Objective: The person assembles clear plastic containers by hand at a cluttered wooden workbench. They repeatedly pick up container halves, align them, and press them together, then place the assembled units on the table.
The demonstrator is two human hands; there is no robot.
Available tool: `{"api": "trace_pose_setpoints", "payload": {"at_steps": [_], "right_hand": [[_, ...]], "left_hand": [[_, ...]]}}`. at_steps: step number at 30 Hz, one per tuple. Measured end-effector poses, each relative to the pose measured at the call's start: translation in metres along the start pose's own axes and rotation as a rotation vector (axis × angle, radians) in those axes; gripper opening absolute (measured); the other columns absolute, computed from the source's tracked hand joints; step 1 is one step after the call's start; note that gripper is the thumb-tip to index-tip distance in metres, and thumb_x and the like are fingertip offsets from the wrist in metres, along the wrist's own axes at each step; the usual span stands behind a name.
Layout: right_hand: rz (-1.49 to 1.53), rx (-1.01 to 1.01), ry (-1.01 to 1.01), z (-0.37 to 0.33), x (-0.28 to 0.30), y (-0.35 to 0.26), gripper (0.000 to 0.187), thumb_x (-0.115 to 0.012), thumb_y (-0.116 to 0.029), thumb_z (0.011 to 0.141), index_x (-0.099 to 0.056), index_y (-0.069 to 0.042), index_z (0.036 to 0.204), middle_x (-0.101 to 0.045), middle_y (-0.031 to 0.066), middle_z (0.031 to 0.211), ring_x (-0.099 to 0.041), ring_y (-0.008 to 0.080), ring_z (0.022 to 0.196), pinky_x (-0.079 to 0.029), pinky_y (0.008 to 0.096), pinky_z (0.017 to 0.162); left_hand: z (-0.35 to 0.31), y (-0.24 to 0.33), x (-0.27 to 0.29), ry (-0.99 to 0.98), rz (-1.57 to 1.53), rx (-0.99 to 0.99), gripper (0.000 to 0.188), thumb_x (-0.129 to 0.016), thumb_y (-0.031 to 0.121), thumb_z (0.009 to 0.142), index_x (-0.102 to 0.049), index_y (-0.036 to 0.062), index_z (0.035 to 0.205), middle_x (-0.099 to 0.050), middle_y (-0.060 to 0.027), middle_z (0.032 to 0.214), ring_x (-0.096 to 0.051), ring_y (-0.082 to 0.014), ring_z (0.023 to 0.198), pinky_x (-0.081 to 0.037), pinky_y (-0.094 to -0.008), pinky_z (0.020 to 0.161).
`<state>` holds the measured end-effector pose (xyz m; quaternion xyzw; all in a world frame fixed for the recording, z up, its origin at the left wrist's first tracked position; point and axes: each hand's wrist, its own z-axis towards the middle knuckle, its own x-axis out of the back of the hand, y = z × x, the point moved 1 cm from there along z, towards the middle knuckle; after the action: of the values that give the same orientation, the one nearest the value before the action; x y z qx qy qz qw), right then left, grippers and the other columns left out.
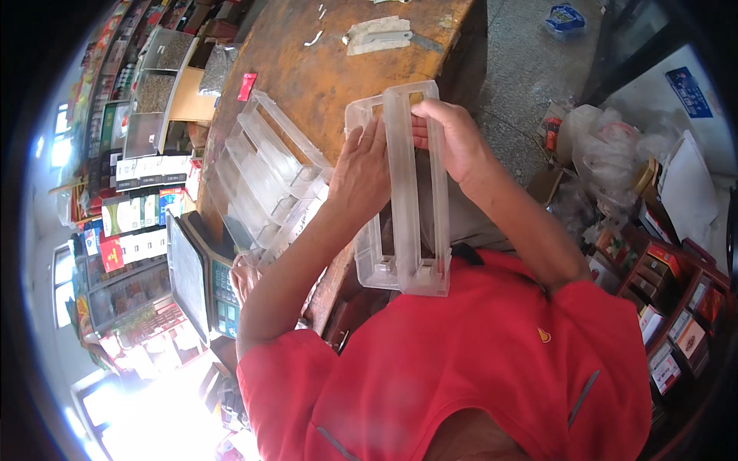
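Two long, narrow clear plastic trays (417,192) lie side by side in front of my body, slightly overlapping, at the table's edge. My right hand (452,138) grips the far end of the right tray, its thumb on top and its fingers behind the clear plastic. My left hand (363,169) lies over the left tray (370,257), fingers extended along it and pressed to its side. Several more clear plastic trays (265,165) rest together on the wooden table to the left, beside my left forearm.
The worn wooden table (296,73) carries a putty knife (384,37) on a paper piece, white scraps and a red packet (247,87). A weighing scale (219,284) stands left, near stocked shelves. Plastic bags (607,150) and a boxed-goods shelf (676,307) are at right.
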<state>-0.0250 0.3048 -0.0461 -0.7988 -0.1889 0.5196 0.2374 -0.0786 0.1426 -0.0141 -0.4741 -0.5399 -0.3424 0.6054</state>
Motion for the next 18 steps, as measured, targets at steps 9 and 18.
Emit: {"api": "trace_pose_setpoints", "payload": {"at_steps": [9,18], "right_hand": [[-0.133,0.049,-0.206,-0.008,0.012,-0.004,0.042,-0.063,-0.034,0.094,-0.06,0.0,0.118,-0.066,0.0119,0.115,-0.064,0.0191,0.102,-0.051,0.0356,0.094],[-0.025,-0.33,-0.263,-0.096,0.046,0.069,0.055,-0.062,-0.042,0.094,-0.053,0.0,0.129,-0.063,0.013,0.12,-0.059,0.0227,0.113,-0.046,0.0411,0.099]], "left_hand": [[0.011,-0.033,-0.008,0.168,0.058,0.006,0.041,-0.057,0.016,0.085,-0.06,0.0028,0.123,-0.055,-0.0159,0.133,-0.047,-0.0309,0.13,-0.033,-0.0464,0.111],[-0.007,-0.054,-0.006,0.337,-0.032,0.12,0.029,-0.055,0.001,0.08,-0.063,-0.0004,0.108,-0.063,-0.0148,0.116,-0.055,-0.0306,0.119,-0.039,-0.0452,0.109]]}}
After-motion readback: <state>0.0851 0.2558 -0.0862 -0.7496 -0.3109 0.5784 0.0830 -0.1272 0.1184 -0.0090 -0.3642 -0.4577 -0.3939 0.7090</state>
